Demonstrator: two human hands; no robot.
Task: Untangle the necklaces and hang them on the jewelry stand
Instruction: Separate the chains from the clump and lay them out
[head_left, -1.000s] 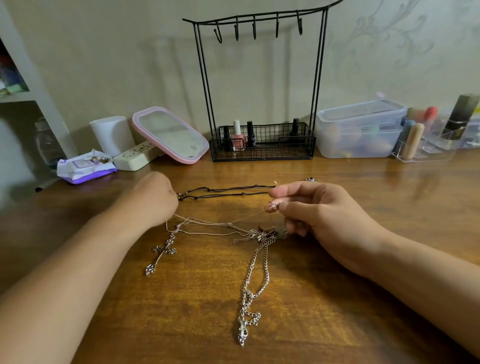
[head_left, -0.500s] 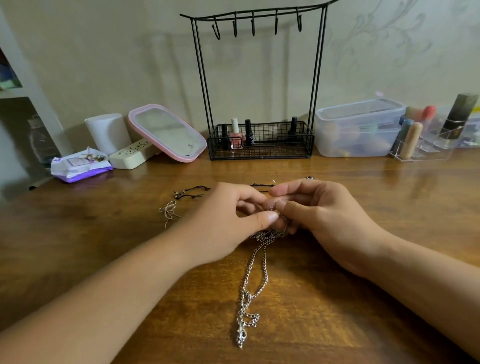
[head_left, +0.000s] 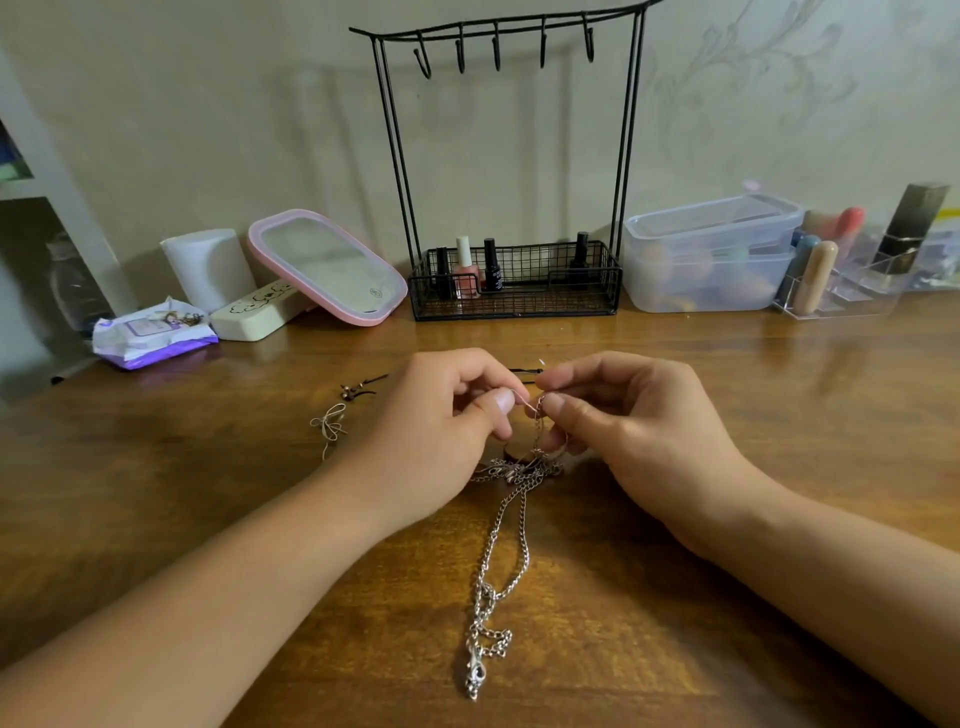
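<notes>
The left hand (head_left: 441, 431) and right hand (head_left: 634, 431) meet above the table (head_left: 779, 415), each pinching a thin strand of the tangled necklaces (head_left: 519, 470), whose chain trails toward the person. Behind, the jewelry stand (head_left: 511, 156) has bare hooks; its wire basket (head_left: 550, 291) holds nail polish bottles (head_left: 466, 267). A lidded plastic box (head_left: 711, 254) stands beside it.

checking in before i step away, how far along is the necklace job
Nothing is hung: the stand's hooks are all bare. In hand: the left hand and right hand each pinch a thin chain above the knot. Left: freeing the silver chain and black cord, then hanging all.
</notes>
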